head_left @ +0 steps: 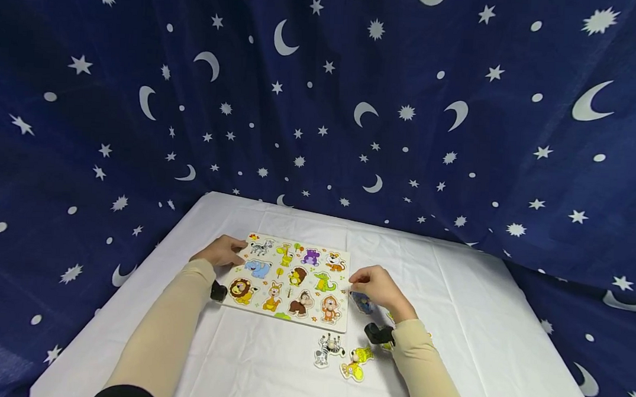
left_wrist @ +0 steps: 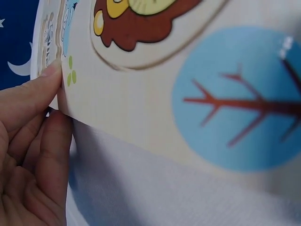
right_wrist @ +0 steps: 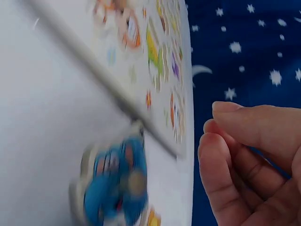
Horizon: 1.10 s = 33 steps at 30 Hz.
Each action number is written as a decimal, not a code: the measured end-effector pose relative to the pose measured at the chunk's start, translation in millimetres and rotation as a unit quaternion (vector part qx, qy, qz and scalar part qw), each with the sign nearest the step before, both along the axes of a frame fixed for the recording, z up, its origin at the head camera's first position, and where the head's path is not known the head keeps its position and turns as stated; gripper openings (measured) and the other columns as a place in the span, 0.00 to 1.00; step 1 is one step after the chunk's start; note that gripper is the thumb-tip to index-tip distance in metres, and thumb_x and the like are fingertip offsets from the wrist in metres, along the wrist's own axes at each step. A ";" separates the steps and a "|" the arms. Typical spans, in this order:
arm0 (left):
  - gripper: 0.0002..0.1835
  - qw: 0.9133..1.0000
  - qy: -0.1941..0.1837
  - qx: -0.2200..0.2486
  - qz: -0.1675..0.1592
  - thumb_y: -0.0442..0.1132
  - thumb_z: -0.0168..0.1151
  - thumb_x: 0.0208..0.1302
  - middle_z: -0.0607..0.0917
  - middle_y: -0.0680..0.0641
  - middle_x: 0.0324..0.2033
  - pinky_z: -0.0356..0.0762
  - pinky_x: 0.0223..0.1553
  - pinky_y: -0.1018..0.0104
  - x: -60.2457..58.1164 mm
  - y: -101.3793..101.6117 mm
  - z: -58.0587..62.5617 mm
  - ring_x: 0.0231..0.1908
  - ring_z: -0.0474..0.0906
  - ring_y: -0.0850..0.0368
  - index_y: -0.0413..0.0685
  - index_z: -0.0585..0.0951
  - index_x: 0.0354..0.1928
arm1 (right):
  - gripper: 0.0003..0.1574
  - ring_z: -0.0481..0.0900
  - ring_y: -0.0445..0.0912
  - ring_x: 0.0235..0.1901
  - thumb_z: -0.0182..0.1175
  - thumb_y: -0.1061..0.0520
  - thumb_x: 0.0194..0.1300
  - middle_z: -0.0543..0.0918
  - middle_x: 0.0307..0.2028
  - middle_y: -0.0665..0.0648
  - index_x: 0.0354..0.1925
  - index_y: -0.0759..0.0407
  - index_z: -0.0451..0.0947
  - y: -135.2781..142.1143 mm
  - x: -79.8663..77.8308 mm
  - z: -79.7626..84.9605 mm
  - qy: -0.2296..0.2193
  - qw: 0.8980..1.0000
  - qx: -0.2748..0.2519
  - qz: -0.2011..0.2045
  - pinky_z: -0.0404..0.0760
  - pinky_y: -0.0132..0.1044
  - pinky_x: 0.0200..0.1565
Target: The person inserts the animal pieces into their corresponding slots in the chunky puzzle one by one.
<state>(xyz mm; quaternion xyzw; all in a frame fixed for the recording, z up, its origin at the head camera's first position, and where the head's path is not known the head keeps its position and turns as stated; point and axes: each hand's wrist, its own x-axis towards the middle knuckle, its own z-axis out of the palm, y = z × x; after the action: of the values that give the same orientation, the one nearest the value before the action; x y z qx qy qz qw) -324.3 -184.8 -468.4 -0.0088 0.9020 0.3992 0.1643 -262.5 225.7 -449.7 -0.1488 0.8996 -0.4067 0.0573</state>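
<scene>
Animal puzzle board (head_left: 312, 274), edge pinched by left hand (head_left: 220, 251), probably for steadying; right hand (head_left: 377, 285) loosely curled (holding nothing).

Passage is left over the surface (head_left: 484, 300) well right of the right hand (head_left: 380, 288); the left edge of the board (head_left: 341, 276) is partly blocked by the left hand (head_left: 220, 252), its right edge by the right hand and blue piece (head_left: 364, 304), its near right corner by zebra piece (head_left: 328, 348) and giraffe piece (head_left: 352, 372).
</scene>
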 end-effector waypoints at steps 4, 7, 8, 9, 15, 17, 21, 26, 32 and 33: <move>0.35 1.000 0.002 0.001 -0.002 0.33 0.70 0.61 0.66 0.37 0.73 0.66 0.71 0.47 -1.7 0.7 -2.2 0.73 0.61 0.38 0.38 0.69 0.70 | 0.05 0.77 0.40 0.29 0.64 0.70 0.59 0.86 0.30 0.58 0.36 0.71 0.85 21.1 6.3 0.6 -0.003 1.000 0.003 -0.023 0.78 0.31 0.32; 0.36 1.000 0.001 0.005 -0.002 0.32 0.70 0.60 0.65 0.36 0.73 0.66 0.71 0.47 -1.7 1.2 -1.8 0.73 0.60 0.38 0.38 0.69 0.70 | 0.04 0.77 0.40 0.28 0.65 0.70 0.58 0.86 0.29 0.58 0.34 0.70 0.85 35.1 11.3 1.7 0.003 0.999 0.006 -0.035 0.78 0.30 0.31; 0.36 1.000 0.000 0.005 -0.002 0.32 0.70 0.60 0.65 0.36 0.73 0.66 0.71 0.47 -1.7 1.2 -1.8 0.74 0.60 0.38 0.38 0.69 0.70 | 0.03 0.77 0.40 0.28 0.66 0.69 0.58 0.86 0.29 0.58 0.33 0.70 0.85 39.6 13.0 1.8 0.005 0.999 0.008 -0.040 0.78 0.29 0.31; 0.36 1.000 -0.001 0.005 -0.002 0.32 0.70 0.60 0.64 0.36 0.73 0.65 0.72 0.47 -1.6 1.3 -1.7 0.74 0.59 0.38 0.38 0.69 0.70 | 0.03 0.77 0.40 0.28 0.66 0.69 0.58 0.86 0.29 0.58 0.33 0.70 0.85 44.1 14.8 1.8 0.005 0.999 0.010 -0.044 0.78 0.29 0.30; 0.36 1.000 -0.006 0.005 0.006 0.31 0.69 0.61 0.63 0.37 0.74 0.62 0.73 0.47 -1.4 0.6 -2.0 0.75 0.56 0.38 0.38 0.68 0.71 | 0.03 0.77 0.43 0.26 0.66 0.67 0.59 0.85 0.26 0.55 0.32 0.69 0.84 66.3 27.9 1.8 -0.022 0.996 0.029 -0.079 0.78 0.33 0.28; 0.36 1.000 -0.005 0.001 0.004 0.32 0.69 0.61 0.63 0.37 0.74 0.63 0.73 0.47 -1.2 -0.1 -2.5 0.75 0.57 0.38 0.39 0.68 0.71 | 0.03 0.78 0.43 0.25 0.67 0.67 0.58 0.84 0.25 0.54 0.31 0.69 0.84 72.5 32.2 1.3 -0.037 0.994 0.035 -0.094 0.78 0.34 0.28; 0.36 1.000 -0.003 -0.004 -0.001 0.33 0.69 0.61 0.64 0.36 0.74 0.65 0.72 0.47 -0.2 -1.2 -3.8 0.74 0.58 0.37 0.39 0.69 0.71 | 0.02 0.76 0.42 0.24 0.68 0.67 0.54 0.83 0.23 0.52 0.29 0.68 0.84 84.0 41.1 1.0 -0.051 0.991 0.055 -0.107 0.77 0.34 0.28; 0.36 1.000 -0.004 -0.004 0.002 0.33 0.69 0.61 0.64 0.37 0.74 0.64 0.72 0.47 -0.9 -0.2 -4.5 0.75 0.58 0.38 0.39 0.69 0.71 | 0.04 0.72 0.42 0.21 0.69 0.65 0.49 0.78 0.18 0.48 0.23 0.63 0.82 95.0 52.1 1.0 -0.062 0.985 0.094 -0.133 0.71 0.34 0.24; 0.36 1.000 -0.013 -0.001 0.007 0.32 0.69 0.61 0.63 0.37 0.75 0.60 0.74 0.47 -3.6 0.6 -5.0 0.75 0.56 0.38 0.38 0.68 0.71 | 0.09 0.70 0.41 0.19 0.70 0.64 0.46 0.74 0.15 0.47 0.18 0.61 0.79 103.6 61.6 2.3 -0.065 0.979 0.117 -0.151 0.68 0.34 0.24; 0.36 1.000 -0.014 0.000 0.007 0.32 0.69 0.61 0.63 0.37 0.75 0.60 0.74 0.47 -3.8 0.6 -5.1 0.75 0.56 0.38 0.38 0.68 0.71 | 0.09 0.70 0.42 0.19 0.70 0.64 0.46 0.75 0.15 0.47 0.17 0.61 0.79 104.6 62.7 2.2 -0.067 0.979 0.115 -0.153 0.68 0.34 0.24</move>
<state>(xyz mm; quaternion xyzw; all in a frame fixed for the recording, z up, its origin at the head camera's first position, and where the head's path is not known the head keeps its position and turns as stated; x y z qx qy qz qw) -328.0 -184.2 -473.5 -0.0209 0.8996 0.4003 0.1736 -199.8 330.3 -447.5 0.0260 0.9466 -0.3134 0.0709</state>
